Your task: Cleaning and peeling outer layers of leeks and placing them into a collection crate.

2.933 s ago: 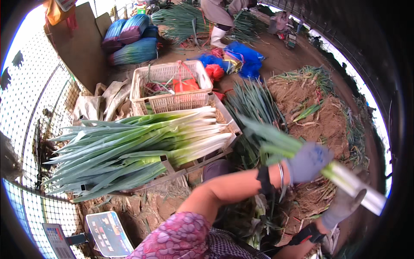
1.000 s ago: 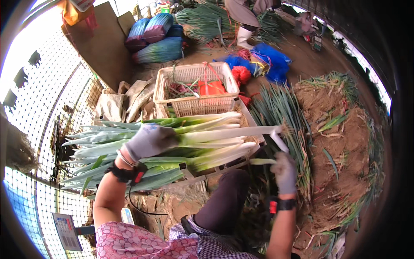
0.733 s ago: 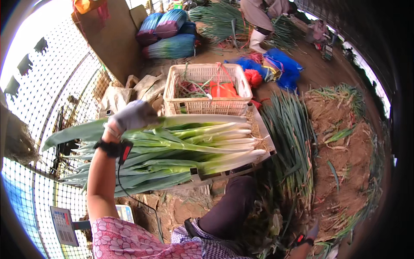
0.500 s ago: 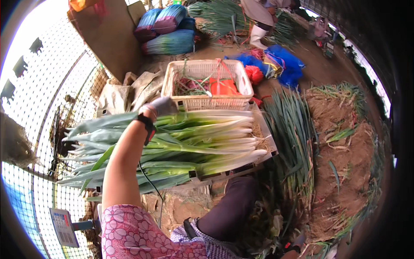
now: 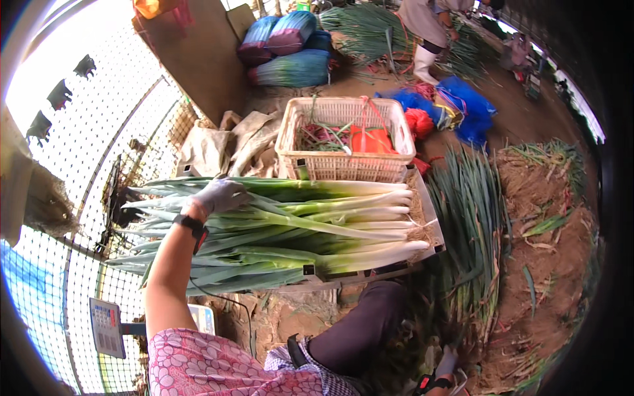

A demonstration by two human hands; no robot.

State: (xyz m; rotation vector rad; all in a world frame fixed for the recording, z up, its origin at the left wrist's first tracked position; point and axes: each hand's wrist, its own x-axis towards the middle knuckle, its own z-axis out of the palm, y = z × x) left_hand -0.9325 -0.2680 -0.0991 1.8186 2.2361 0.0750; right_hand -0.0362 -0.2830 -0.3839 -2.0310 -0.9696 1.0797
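Observation:
Large green onions lie side by side on a low tray, white ends to the right and blue-green leaves to the left. My left hand, in a pale glove, rests on the leaves near the far side, with its fingers laid out over them. At the lower right my right hand, also gloved, hangs low beside my knee next to loose leaves. Its fingers are small and blurred there, so what it touches is unclear. A dark band with a red part circles each wrist.
Behind the tray stands a white plastic basket with ties and a red item. More green onions lie on the ground to the right. A scale display stands at left by the netting. A person in white boots works beyond.
The view has shifted, with the scene sliding right. My left hand has come down from the basket's near corner onto the leaves. My right hand has come further into view at the lower right.

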